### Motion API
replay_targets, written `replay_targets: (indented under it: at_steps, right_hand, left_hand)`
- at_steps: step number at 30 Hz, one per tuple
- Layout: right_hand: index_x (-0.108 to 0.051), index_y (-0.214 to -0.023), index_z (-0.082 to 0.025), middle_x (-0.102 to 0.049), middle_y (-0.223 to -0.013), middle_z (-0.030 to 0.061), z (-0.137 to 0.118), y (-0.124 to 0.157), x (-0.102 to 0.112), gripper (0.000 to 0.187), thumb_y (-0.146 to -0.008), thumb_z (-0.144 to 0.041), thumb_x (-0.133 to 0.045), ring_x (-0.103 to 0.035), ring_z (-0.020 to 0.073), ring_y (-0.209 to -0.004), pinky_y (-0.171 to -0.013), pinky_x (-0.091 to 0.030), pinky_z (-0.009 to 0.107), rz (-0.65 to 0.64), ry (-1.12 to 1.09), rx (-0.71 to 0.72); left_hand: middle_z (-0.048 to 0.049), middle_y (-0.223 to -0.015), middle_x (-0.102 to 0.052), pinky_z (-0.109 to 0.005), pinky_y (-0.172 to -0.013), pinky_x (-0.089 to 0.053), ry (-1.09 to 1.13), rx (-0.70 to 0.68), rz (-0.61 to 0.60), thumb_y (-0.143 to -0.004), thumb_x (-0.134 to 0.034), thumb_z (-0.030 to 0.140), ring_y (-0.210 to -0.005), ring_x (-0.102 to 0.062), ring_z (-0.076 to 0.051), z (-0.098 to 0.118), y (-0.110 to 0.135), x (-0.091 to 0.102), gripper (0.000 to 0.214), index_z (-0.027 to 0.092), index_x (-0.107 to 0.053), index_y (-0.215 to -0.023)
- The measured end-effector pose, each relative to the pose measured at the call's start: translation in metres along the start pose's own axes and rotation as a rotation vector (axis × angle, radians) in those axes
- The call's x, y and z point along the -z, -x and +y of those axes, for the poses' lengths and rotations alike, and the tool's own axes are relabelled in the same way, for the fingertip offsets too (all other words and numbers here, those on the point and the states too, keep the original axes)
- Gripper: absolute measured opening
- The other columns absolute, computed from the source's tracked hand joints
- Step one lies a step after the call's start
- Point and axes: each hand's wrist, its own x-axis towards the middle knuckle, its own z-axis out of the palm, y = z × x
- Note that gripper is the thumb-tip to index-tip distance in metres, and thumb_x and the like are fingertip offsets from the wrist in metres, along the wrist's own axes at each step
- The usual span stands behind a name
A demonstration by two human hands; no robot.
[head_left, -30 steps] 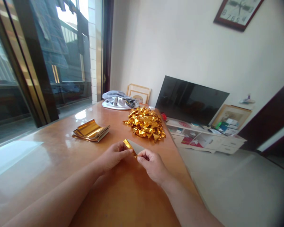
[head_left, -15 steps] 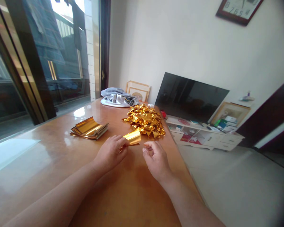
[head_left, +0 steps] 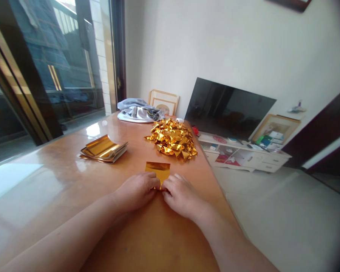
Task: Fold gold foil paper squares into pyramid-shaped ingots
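The left hand and the right hand sit close together on the glossy wooden table, with the fingers of both bunched in a narrow pinch at the near edge of a small gold foil sheet. That sheet is in front of the person, between the hands and the heap beyond. Its near edge and lower corner are hidden by the fingers, while its upper part shows as a flat gold square. I cannot tell whether it rests on the tabletop or is raised slightly above it. Just beyond it, toward the far end of the table, lies a heap of crumpled gold foil pieces. To the left, well apart from the hands, is a neat stack of gold foil sheets with curling top layers. Past both, near the table's far end, lies a bundle of grey and white cloth, with a light wooden picture frame behind it. On the right, beyond the table edge, a black television stands on a cluttered white cabinet, with another framed picture leaning beside it. A glass door runs along the left side of the table.
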Motion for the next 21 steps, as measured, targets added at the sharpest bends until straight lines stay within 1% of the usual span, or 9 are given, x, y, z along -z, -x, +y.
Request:
replay_targets:
  at_steps: [3,7,11,13,17,21]
  right_hand:
    - [-0.068,-0.089,-0.021,-0.066,-0.094,0.0045,0.002,0.000,0.000,0.010,-0.090,-0.018,-0.060,-0.057,0.0197,-0.093,-0.079,-0.041,0.030,-0.016,-0.048,-0.012]
    - [-0.071,-0.092,-0.021,-0.067,-0.093,0.0041,0.007,-0.001,0.002,0.015,-0.093,-0.018,-0.056,-0.059,0.0179,-0.091,-0.080,-0.042,0.028,-0.036,-0.166,-0.037]
    - [-0.070,-0.098,-0.021,-0.069,-0.096,0.0040,0.015,-0.004,-0.006,0.016,-0.095,-0.018,-0.055,-0.062,0.0169,-0.091,-0.080,-0.044,0.027,0.008,-0.321,-0.074]
    - [-0.068,-0.098,-0.021,-0.070,-0.095,0.0030,0.020,-0.005,-0.013,0.012,-0.093,-0.020,-0.057,-0.063,0.0165,-0.088,-0.076,-0.045,0.026,0.035,-0.405,-0.134]
    - [-0.064,-0.093,-0.021,-0.069,-0.082,-0.0012,0.027,-0.009,-0.024,0.007,-0.090,-0.027,-0.060,-0.061,0.0147,-0.073,-0.063,-0.041,0.024,0.035,-0.530,-0.277]
    - [-0.064,-0.084,-0.021,-0.066,-0.076,-0.0020,0.030,-0.011,-0.026,0.010,-0.088,-0.029,-0.059,-0.058,0.0141,-0.069,-0.060,-0.039,0.023,0.049,-0.528,-0.284]
  left_hand:
    - [-0.0040,-0.087,-0.066,-0.027,-0.071,-0.043,0.002,0.017,-0.019,-0.083,-0.055,0.016,-0.082,-0.061,-0.020,-0.005,0.003,-0.001,0.014,0.023,-0.067,-0.082]
    - [-0.0024,-0.084,-0.067,-0.025,-0.068,-0.041,0.068,0.086,-0.028,-0.081,-0.055,0.017,-0.077,-0.061,-0.018,-0.012,0.006,0.003,0.013,0.023,-0.067,-0.082]
    - [-0.0006,-0.080,-0.068,-0.025,-0.062,-0.038,0.132,0.180,-0.021,-0.082,-0.053,0.020,-0.071,-0.059,-0.017,-0.021,0.008,0.004,0.013,0.022,-0.066,-0.085]
    - [0.0004,-0.076,-0.067,-0.025,-0.059,-0.036,0.147,0.214,-0.018,-0.083,-0.053,0.022,-0.068,-0.058,-0.016,-0.024,0.008,0.004,0.012,0.022,-0.064,-0.083]
    - [0.0003,-0.075,-0.066,-0.025,-0.059,-0.036,0.158,0.259,-0.017,-0.083,-0.053,0.027,-0.067,-0.058,-0.016,-0.028,0.006,0.004,0.012,0.021,-0.063,-0.078]
    - [0.0005,-0.076,-0.067,-0.025,-0.059,-0.037,0.201,0.328,-0.017,-0.080,-0.054,0.026,-0.068,-0.059,-0.016,-0.030,0.004,0.006,0.013,0.020,-0.065,-0.080]
